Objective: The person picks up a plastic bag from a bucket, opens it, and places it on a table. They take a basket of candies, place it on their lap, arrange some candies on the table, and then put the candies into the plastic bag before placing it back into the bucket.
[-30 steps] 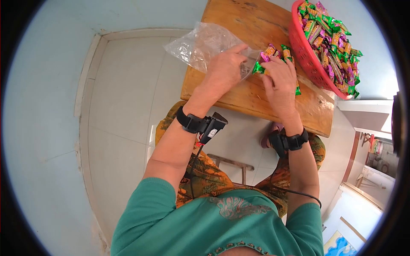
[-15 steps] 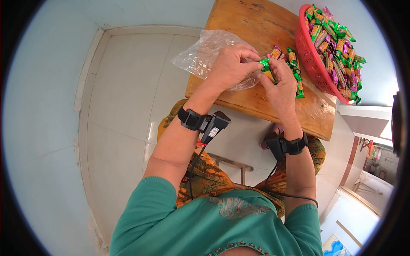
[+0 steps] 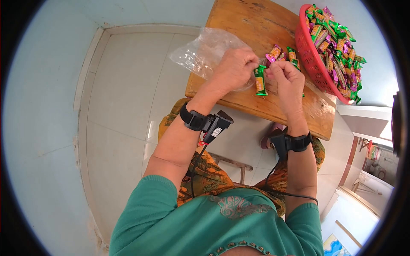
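My left hand (image 3: 236,68) is closed in a pinch at the upper end of a green-and-yellow wrapped candy bar (image 3: 260,84), which hangs lengthwise toward the table's near edge. A clear plastic bag (image 3: 200,53) spreads under and beside that hand. Just right of the green bar is my right hand (image 3: 288,79), its thumb and forefinger pinched together; whatever is between those tips is too small to make out. Beyond the fingers lie purple-wrapped candy bars (image 3: 274,53) and green-wrapped ones (image 3: 292,55), partly covered by the right hand.
A red plastic basket (image 3: 311,64) heaped with wrapped candy bars stands at the right side of the wooden table (image 3: 243,21). Below the table are my knees and a wooden stool bar (image 3: 232,163). Black devices with cables are strapped to both wrists.
The green candy bar, earlier between both hands, now hangs from my left fingers. My right hand has drawn slightly away to the right, and the bag has shifted a little.
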Motion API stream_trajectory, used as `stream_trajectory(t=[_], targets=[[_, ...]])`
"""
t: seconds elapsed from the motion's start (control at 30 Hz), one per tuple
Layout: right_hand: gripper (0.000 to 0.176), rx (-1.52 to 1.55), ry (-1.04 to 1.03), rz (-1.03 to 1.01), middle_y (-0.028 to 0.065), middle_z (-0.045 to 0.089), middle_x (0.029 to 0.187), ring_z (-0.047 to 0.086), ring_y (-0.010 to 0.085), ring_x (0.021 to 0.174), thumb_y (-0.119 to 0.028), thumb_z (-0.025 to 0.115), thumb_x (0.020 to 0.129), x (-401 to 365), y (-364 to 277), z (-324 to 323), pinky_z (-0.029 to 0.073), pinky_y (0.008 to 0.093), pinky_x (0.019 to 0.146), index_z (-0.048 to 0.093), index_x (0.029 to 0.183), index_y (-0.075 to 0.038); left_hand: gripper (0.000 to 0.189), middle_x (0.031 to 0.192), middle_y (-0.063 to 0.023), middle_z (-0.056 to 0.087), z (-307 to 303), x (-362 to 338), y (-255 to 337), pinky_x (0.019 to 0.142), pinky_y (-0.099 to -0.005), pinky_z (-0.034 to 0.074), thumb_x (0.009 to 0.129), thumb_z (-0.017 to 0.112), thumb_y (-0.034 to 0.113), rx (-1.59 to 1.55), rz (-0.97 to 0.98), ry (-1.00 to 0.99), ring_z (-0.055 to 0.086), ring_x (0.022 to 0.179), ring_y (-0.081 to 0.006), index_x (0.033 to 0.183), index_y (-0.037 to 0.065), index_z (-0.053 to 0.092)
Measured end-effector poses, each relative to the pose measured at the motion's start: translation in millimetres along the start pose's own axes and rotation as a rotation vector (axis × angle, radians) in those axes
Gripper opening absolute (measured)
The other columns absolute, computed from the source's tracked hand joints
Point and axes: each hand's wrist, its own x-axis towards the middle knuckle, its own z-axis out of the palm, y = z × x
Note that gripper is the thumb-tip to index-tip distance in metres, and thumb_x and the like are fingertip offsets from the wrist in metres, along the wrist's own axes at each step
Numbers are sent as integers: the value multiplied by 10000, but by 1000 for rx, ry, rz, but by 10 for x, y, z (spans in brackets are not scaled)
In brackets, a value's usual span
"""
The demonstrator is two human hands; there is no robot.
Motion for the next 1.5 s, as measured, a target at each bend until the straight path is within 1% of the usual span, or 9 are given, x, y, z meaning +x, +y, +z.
stream_trajectory(t=[0.2,0.3,0.47,0.83,1.0,1.2,1.3,1.4,1.5], targets=[[118,146,34,-61,11,673,830,619,73,739,-83,659,936,40,20,-16,507,236,676,694,963,27,68,755,-123,631,7,-3,22,623,-341,458,840,704,56,23,3,31,580,667,-229,856,-10,701],[105,-64,-62,-254,-2,670,791,609,73,707,-68,672,911,58,89,39,500,235,668,697,942,29,81,743,-145,616,51,7,-37,614,-367,449,841,695,66,79,92,50,570,659,-271,841,-15,684],[96,-9,-110,-2,-3,662,761,583,45,700,-60,668,892,91,99,60,479,218,635,700,922,25,126,743,-175,601,74,4,-32,608,-410,440,856,674,96,116,137,87,558,659,-339,822,-24,656],[163,120,-125,118,-15,633,769,574,59,706,-122,606,967,72,77,105,475,232,626,687,944,17,189,756,-200,609,45,8,-22,619,-431,447,874,644,147,134,91,25,575,686,-377,813,-32,630],[183,173,-108,167,-14,640,788,572,65,704,-149,611,971,42,74,143,475,234,636,690,942,13,173,747,-185,623,88,12,-48,627,-415,462,876,640,139,140,107,64,589,685,-361,827,-27,649],[223,37,-86,41,-9,652,792,575,61,703,-184,618,982,3,173,143,473,239,628,691,945,24,168,757,-177,642,80,-3,-15,623,-387,469,869,652,141,95,13,27,605,671,-309,840,-23,672],[242,271,-19,146,-9,650,781,567,56,690,-201,623,983,-64,50,189,468,237,625,698,928,23,161,742,-168,652,62,13,-56,618,-372,470,872,648,137,116,-46,42,607,655,-271,859,-19,685],[267,185,41,128,-2,653,768,563,52,675,-227,631,981,-129,89,112,456,230,616,709,925,22,165,700,-137,649,15,12,-73,611,-357,466,886,644,142,101,-142,85,586,629,-216,880,-13,700],[251,-71,-145,138,-5,637,732,542,48,655,-220,664,958,-272,162,20,441,227,602,716,925,24,183,662,-98,633,-39,16,31,600,-340,458,902,643,158,80,-242,111,548,607,-165,893,-11,712]])
